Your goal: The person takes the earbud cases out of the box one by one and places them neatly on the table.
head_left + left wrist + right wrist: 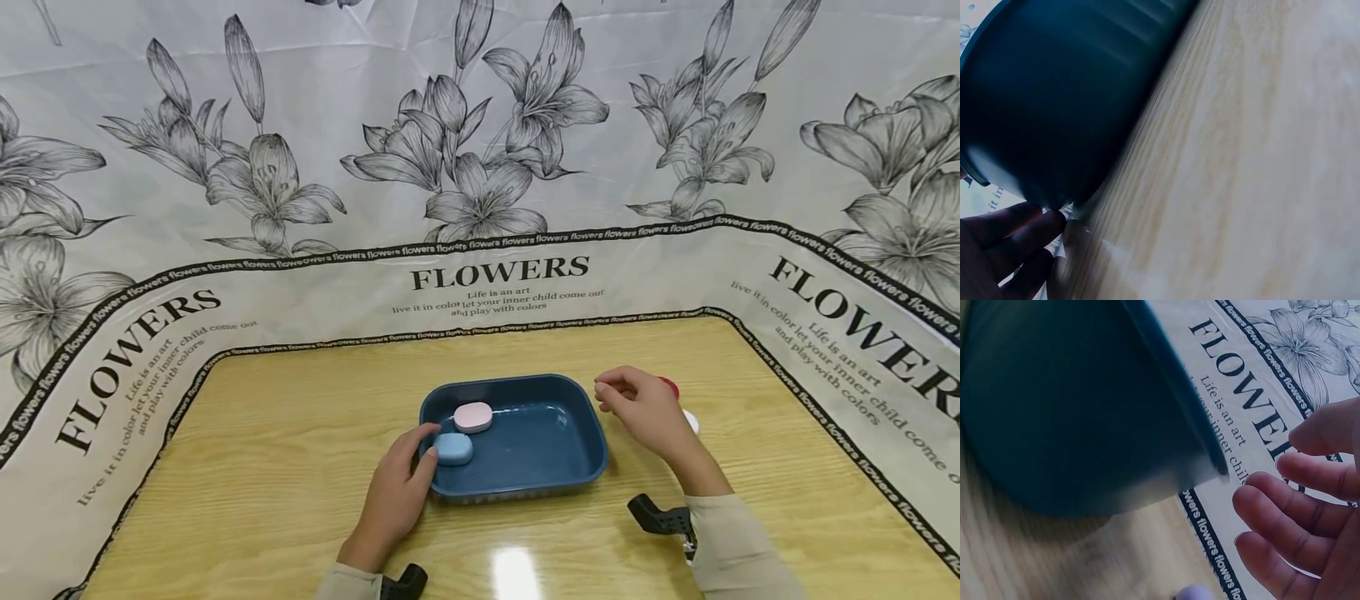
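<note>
A dark blue rectangular basin [525, 483] sits on the table. Inside, at its left end, lie a pale pink bar [473, 417] and a light blue bar [454, 449], both rounded like soap. My left hand [393, 492] holds the basin's left end, thumb and forefinger at the rim beside the blue bar; in the left wrist view its other fingers [1016, 240] are against the outer wall. Just off the basin's right end hovers my right hand [648, 412], fingers loosely bent and holding nothing. The right wrist view shows a gap between those fingers [1291, 525] and the basin wall [1072, 406].
A red object [670, 386] and a white object [692, 422] lie on the wooden table [300, 433] behind the right hand, mostly hidden. A pale purple rounded object [1194, 594] peeks in at the right wrist view's bottom edge. Flower-printed cloth [495, 296] walls the back and sides.
</note>
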A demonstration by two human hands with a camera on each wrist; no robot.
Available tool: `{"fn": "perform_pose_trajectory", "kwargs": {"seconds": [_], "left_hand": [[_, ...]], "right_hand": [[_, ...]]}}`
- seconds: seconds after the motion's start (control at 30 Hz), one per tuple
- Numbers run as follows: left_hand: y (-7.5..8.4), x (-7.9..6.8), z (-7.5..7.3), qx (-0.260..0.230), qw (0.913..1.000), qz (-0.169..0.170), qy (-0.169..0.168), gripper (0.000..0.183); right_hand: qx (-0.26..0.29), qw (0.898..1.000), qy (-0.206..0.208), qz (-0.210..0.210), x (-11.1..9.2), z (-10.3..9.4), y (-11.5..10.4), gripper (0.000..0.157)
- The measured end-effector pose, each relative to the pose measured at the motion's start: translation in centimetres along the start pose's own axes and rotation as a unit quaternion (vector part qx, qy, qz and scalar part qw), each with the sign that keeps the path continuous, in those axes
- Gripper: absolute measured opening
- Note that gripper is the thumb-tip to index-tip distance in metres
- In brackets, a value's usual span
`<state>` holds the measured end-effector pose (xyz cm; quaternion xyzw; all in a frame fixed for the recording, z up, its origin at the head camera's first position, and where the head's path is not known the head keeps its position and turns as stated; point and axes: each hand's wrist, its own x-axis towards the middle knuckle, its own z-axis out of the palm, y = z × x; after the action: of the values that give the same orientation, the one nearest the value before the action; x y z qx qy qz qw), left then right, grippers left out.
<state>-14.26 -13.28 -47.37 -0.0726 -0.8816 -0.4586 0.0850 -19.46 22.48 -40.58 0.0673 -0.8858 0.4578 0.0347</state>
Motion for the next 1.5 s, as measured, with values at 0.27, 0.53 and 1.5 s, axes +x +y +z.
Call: {"fn": "perform_pose_trajectory", "kwargs": {"seconds": [0.27, 0.53, 1.5], "left_hand": [[-0.2, 0.1, -0.1, 0.004, 1.0000, -0.001, 0.000, 0.032], [-0.1, 0.4, -0.5, 0.005, 1.0000, 0.005, 0.003, 0.035], [-0.2, 0.1, -0.2, 0.000, 0.9999, 0.007, -0.011, 0.035]], "right_hand": [[-0.036, 0.999, -0.026, -0.028, 2.1, 0.3, -2.0, 0.026], [-0.054, 0.991, -0.108, -0.055, 4.4, 1.0, -3.9, 0.029], [-0.154, 0.917, -0.349, -0.118, 8.5, 2.6, -7.0, 0.049]]}}
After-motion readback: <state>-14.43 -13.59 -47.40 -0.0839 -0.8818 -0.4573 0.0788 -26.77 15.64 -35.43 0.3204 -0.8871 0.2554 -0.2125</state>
